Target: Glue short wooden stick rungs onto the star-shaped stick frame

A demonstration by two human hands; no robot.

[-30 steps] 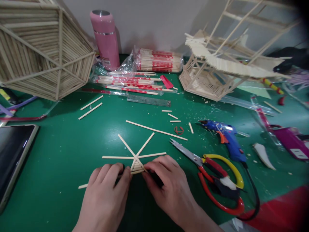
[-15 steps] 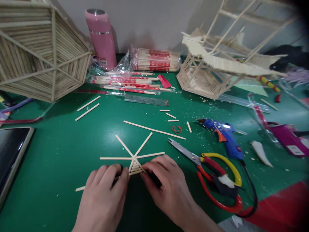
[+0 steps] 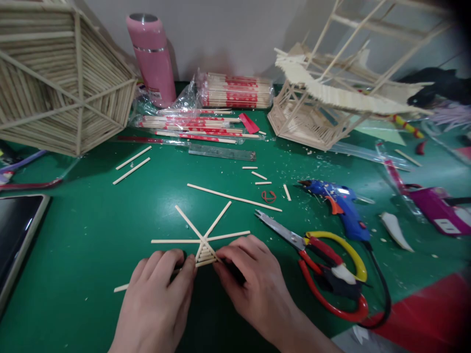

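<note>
A star-shaped frame of thin wooden sticks [image 3: 184, 241] lies on the green table, its spokes crossing at one point. Short sticks fill the wedge nearest me in parallel rows, and the lowest short stick [image 3: 205, 263] runs across that wedge. My left hand [image 3: 158, 294] is closed at this stick's left end, thumb against it. At its right end, the thumb and forefinger of my right hand [image 3: 253, 284] pinch the corner of the frame. Another stick's end [image 3: 121, 288] sticks out left of my left hand; the rest of it is hidden beneath the fingers.
Right of my hands lie scissors [image 3: 283, 230] with red and yellow handles and a blue glue gun [image 3: 342, 201]. A long loose stick [image 3: 235, 197], cut pieces and a ruler [image 3: 222, 152] lie beyond. Stick models [image 3: 309, 117], packaged chopsticks [image 3: 235, 93] and a pink bottle [image 3: 154, 63] stand behind.
The whole view has shifted very slightly. Both hands keep the same hold at the near wedge, and the sticks have not visibly moved.
</note>
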